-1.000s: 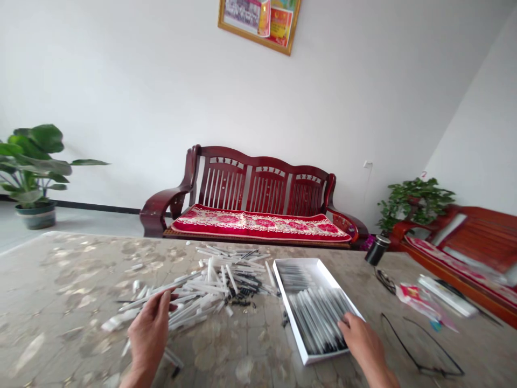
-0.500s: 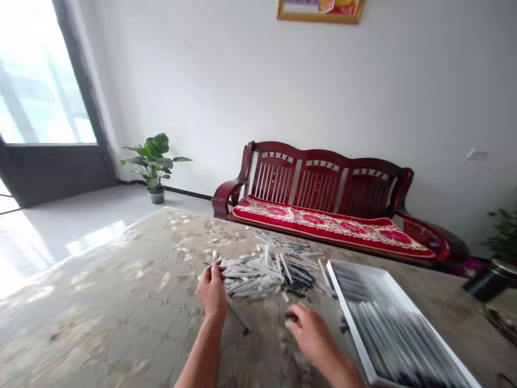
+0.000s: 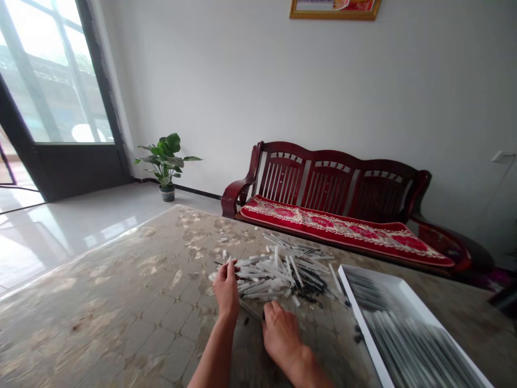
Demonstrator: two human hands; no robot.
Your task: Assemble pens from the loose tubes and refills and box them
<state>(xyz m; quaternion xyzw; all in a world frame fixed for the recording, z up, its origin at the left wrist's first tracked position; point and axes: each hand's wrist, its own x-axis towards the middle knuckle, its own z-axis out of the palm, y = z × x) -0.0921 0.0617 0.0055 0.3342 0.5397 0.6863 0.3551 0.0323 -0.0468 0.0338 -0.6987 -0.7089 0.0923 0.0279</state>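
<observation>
Loose heap of slim white and black plastic pieces (image 3: 266, 277): I see it towards the middle of the brown patterned flat surface (image 3: 133, 334).
Bare left hand (image 3: 226, 288): at the heap's left edge.
Bare right hand (image 3: 280, 326): on my side of the heap.
White shallow rectangular box (image 3: 362, 323): right of the heap, slim translucent tubes (image 3: 416, 345) inside.
Dark-red slatted wooden sofa (image 3: 323, 178): behind the surface.
Green leafy potted plant (image 3: 166, 161): left of the sofa.

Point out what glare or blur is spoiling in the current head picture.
Head view: daylight washes out the dark-framed glass panel, and glare streaks the pale glossy floor; head view: thin translucent grey rods in the white rectangular open box look smeared, while the dark red slatted wooden bench looks sharper.
</observation>
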